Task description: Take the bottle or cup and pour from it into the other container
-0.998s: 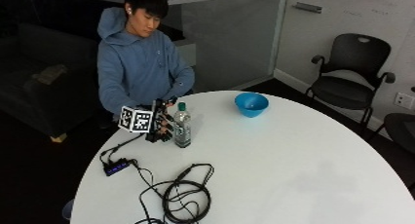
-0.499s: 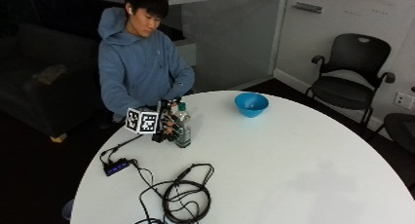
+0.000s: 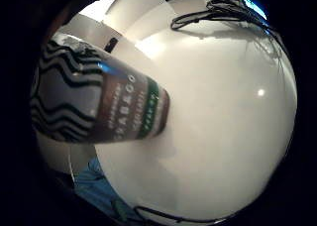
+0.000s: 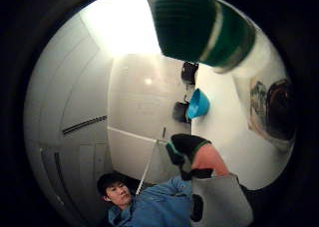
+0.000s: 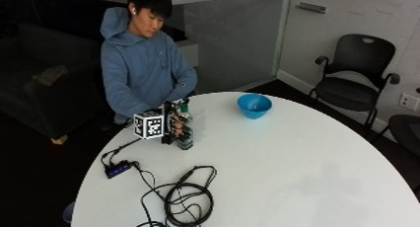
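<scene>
While upright on the table [image 5: 315, 168], bottle [image 5: 184, 133] in the gloved right hands' [image 5: 173, 124] grip (blue bowl [image 5: 255, 105] well apart).

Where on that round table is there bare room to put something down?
The widest bare patch runs from the blue bowl to the table edge nearest the black chairs. It is crowded around the bottle at the gloved right hand, and around the cable coil.

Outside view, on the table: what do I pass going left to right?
Small black box → gloved right hand on the bottle → blue bowl. The coiled cable lies nearer the camera, under the hand and bottle, so I leave it unplaced.
</scene>
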A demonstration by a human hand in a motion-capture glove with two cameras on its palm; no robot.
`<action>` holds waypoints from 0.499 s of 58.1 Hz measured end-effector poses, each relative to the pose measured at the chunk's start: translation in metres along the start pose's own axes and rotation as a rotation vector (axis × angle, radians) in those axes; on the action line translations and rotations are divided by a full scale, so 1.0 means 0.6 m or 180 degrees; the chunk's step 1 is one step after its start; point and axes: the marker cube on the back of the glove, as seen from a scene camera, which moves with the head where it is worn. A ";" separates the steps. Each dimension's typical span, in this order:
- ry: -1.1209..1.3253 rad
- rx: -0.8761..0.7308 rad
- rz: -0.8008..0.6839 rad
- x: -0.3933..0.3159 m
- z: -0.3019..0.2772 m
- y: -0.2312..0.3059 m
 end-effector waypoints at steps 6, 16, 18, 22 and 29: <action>-0.0196 0.0173 -0.0032 -0.001 0.010 0.001; -0.0148 0.0576 -0.0128 0.002 0.019 -0.004; -0.0176 0.0631 -0.0131 0.002 0.019 -0.007; -0.0246 0.0712 -0.0130 0.003 0.017 -0.012; -0.0285 0.0847 -0.0050 0.004 0.023 -0.013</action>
